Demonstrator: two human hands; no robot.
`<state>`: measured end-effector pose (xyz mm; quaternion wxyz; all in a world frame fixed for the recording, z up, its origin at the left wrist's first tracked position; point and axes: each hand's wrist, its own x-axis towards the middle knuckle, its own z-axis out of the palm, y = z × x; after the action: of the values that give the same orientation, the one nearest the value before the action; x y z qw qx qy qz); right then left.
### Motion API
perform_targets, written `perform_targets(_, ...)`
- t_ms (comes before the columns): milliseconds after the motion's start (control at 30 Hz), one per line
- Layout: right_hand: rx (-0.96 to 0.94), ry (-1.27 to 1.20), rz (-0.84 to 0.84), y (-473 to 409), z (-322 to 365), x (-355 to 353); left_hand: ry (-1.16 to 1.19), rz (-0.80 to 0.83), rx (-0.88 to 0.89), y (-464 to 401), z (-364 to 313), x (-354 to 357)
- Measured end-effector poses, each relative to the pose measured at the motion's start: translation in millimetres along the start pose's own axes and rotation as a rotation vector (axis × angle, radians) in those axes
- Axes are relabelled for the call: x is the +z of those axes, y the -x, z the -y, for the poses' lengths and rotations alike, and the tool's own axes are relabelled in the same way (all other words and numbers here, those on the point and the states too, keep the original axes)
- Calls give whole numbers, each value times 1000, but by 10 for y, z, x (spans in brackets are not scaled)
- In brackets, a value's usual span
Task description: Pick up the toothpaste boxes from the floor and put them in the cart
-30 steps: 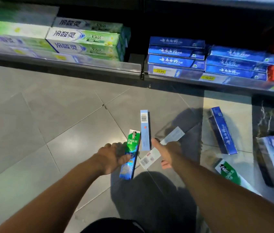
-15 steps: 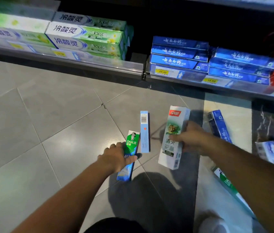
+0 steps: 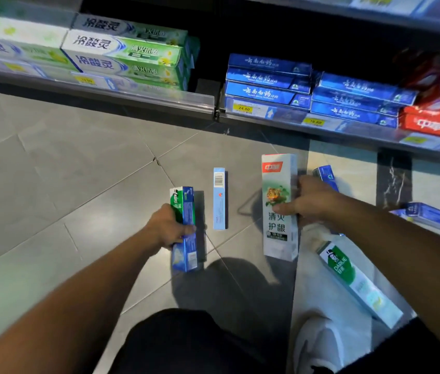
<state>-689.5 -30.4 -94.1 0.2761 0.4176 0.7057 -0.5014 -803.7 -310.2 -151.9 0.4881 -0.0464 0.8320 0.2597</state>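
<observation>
Both boxes lifting clear of the floor since last look.
I'm seeing left hand gripping green Darlie box, right hand gripping white box.

Both arms reach forward and down from the bottom corners. Left hand has its fingers curled tight around a green-and-blue box; right hand grips a tall white box, thumb across the front.
</observation>
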Motion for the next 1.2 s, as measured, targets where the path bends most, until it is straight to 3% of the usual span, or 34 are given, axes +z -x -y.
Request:
perform_targets(100, -37, -2, 6, 496, 333, -58, 290, 26, 77, 715, -361, -535)
perform_targets(233, -87, -85, 44, 1436, 916, -338, 460, 64, 163, 1861, -1023, -1172)
perform_targets(567, -170, -125, -18, 4493, 2342, -1619, 412, 107, 241, 5125, -2380, -2391)
perform_targets(733, -186, -220, -35, 5714, 2788, -2025, 268, 180, 329, 6264, -2837, -2768)
perform_targets(967, -298, -298, -218, 6739, 2724, -2409, 52, 203, 559, 6965, -3550, -2822)
perform_targets(1200, -293, -484, -449, 7672, 2101, -2826, -123, 319, 736, 7494, -4235, -2254)
